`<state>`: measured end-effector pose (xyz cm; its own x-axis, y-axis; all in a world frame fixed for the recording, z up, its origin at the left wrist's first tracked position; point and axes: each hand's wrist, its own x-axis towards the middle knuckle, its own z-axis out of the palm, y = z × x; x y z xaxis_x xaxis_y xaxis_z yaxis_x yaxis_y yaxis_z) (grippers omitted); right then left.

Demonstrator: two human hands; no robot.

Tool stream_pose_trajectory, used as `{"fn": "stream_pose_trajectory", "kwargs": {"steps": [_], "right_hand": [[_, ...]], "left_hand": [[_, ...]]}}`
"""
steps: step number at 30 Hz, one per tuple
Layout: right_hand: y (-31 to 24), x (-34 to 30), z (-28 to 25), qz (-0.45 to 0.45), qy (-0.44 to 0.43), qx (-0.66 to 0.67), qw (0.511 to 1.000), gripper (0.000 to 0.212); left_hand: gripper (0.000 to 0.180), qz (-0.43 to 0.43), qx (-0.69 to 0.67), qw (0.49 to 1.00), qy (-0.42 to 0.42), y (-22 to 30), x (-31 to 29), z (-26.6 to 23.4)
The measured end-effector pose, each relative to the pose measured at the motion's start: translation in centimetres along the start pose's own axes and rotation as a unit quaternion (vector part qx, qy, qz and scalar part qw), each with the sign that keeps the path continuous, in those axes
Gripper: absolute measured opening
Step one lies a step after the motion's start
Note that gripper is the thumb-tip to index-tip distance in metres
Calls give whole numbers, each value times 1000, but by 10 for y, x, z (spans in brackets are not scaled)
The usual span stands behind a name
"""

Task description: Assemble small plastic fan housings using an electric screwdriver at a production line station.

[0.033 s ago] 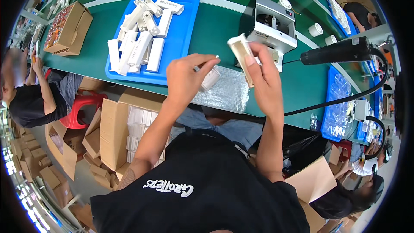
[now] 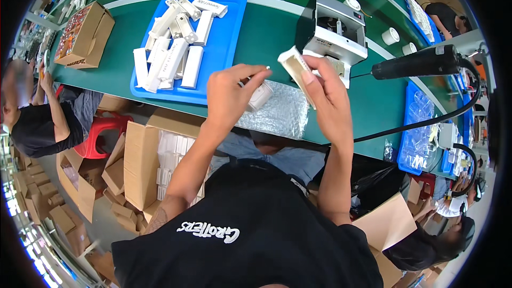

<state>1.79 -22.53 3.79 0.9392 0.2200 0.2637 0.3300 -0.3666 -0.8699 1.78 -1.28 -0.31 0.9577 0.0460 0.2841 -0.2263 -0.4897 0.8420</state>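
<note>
Right grip: grasping white housing, thumb laid over its near end.
Housing location: 1 o'clock from picture centre, held up over the tabletop, far end aimed at about 11, hollow inside showing.
Housing change: far end swings slightly toward 10 o'clock versus the previous frame; right grip shifts a touch with it. Looks like a small re-angle, not a release.
Left grip: thumb and index pinched on a tiny pale piece; practically no shift.
Effect on work: tiny pale piece and housing stay apart; my read is still lining up, nothing joined.
Tray: blue tray at 11, white parts piled in it, no visible change.
Machine: silver-and-black machine at 1, beyond right grip, which covers part of its near edge.
Driver: black corded tool at 2, thin tip pointing to 9, untouched.
Rounded part: white rounded part at 12, by bubble sheet, partly behind left grip; contact unclear.
Hidden: housing's outer side and most of the right fingers.
Hard to read: what the tiny pale piece is; lower parts in the tray pile.
Cut off: scene edges, by the fisheye rim.
</note>
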Motion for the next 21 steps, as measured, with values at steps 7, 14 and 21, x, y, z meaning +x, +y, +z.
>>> {"fn": "stream_pose_trajectory", "kwargs": {"steps": [7,14,21], "right_hand": [[2,-16,1,91,40,88,991,28],[-8,-2,-7,-57,126,9,990,30],[-28,22,-15,-29,-2,-101,994,26]], "left_hand": [[26,-134,-312,937,-82,-5,-1,4],[23,-125,-302,939,-108,-5,-1,1],[20,-80,-236,964,-92,-12,-5,4]]}}
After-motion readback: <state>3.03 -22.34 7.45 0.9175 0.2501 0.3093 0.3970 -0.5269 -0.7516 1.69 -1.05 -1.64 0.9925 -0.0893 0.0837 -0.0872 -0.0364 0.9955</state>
